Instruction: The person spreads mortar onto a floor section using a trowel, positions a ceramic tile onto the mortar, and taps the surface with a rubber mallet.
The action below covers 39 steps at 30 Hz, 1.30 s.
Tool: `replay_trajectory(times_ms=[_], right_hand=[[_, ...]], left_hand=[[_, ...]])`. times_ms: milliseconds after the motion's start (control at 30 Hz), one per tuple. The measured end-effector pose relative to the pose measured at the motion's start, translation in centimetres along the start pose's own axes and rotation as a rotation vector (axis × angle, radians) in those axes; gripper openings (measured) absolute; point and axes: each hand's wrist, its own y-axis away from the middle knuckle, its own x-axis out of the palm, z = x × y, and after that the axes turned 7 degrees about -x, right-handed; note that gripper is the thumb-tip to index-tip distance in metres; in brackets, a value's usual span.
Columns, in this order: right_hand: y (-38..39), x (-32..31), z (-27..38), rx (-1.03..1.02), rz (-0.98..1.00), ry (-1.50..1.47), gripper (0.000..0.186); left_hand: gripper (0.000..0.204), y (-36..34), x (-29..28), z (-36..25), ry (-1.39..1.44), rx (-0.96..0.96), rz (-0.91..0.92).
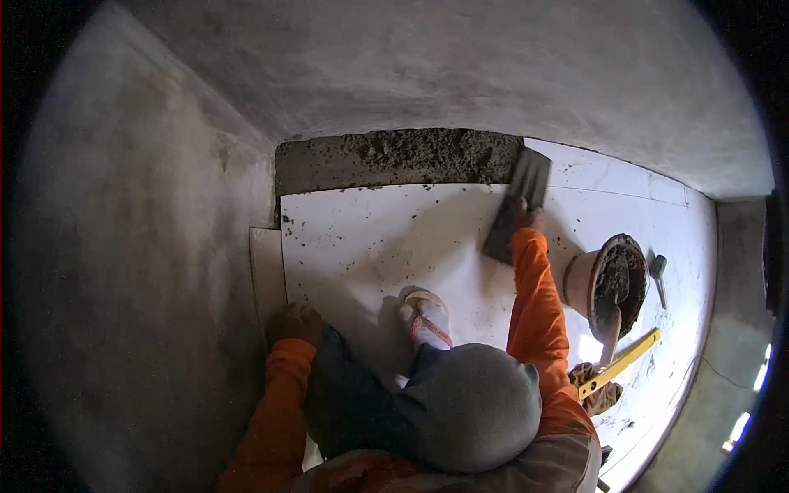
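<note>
My right hand (530, 216) holds a dark flat steel trowel (516, 226), which lies over the white floor tiles (386, 222) at the end of a dark strip of wet mortar (411, 152) along the far wall. My left hand (297, 327) is low at the left, fingers curled, beside my bent knee and a narrow tile strip (265, 259); whether it grips anything I cannot make out. Right of my right arm stands a bucket of mortar (616, 271) with a wooden-handled tool (611, 329) in it. My sandalled foot (427, 324) is on the tiles, which carry scattered mortar crumbs.
Concrete walls rise close on the left (131, 271) and ahead (460, 74). A small grey tool (659, 279) lies beyond the bucket. A yellow spirit level (625, 361) lies near my right elbow, over a brown bundle (600, 394). A thin wire (722, 370) runs at the right.
</note>
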Motion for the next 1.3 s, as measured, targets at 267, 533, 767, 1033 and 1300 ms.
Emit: replay_trajectory(times_ms=[267, 533, 767, 1033, 1300], right_hand=[[2.2, 4.7, 0.4, -0.023, 0.067, 0.248, 0.071], [3.2, 10.0, 0.4, 0.004, 0.308, 0.108, 0.061], [1.0, 7.1, 2.0, 0.152, 0.07, -0.134, 0.057], [5.4, 8.9, 4.8, 0.007, 0.176, -0.012, 0.058], [0.1, 10.3, -0.5, -0.074, 0.073, -0.271, 0.053]], left_hand=[[0.053, -0.9, -0.8, -1.4, 0.365, -0.262, 0.109], [0.056, -1.2, -2.9, -2.3, 0.298, -0.294, 0.263], [0.053, -2.8, 5.8, 1.7, 0.144, -0.018, -0.008], [0.058, -0.8, -2.2, -1.6, 0.414, -0.107, 0.078], [0.058, -4.2, 4.4, -1.0, 0.218, -0.032, 0.141]])
